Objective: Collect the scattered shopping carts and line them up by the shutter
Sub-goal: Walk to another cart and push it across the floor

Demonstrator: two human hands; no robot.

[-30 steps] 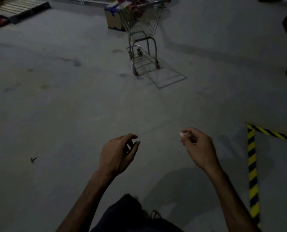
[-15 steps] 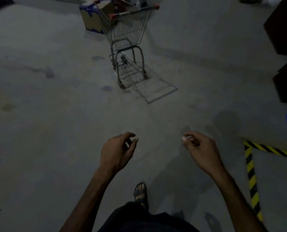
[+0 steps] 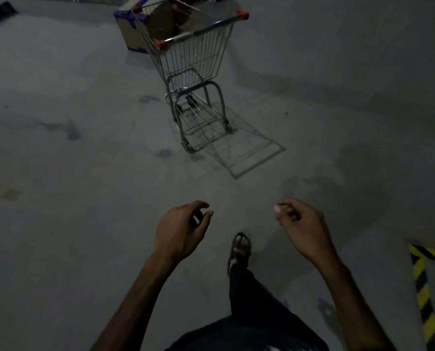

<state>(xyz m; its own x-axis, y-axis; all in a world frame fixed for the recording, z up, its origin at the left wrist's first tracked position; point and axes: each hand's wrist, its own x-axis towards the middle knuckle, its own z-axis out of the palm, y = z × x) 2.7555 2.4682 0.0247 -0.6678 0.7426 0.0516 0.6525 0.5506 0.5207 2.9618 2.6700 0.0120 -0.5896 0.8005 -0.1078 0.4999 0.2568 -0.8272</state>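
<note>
Both forearms are bare from wrist to where they leave the lower edge of the view; no sleeve, watch or band shows on either. The left hand [image 3: 179,230] and the right hand [image 3: 305,230] wear no gloves or rings that can be made out in the dim light. The legs are covered by dark trousers [image 3: 252,307], loose at the thigh. One foot wears a dark open-toed sandal [image 3: 239,250] with a strap across the instep, toes uncovered.
</note>
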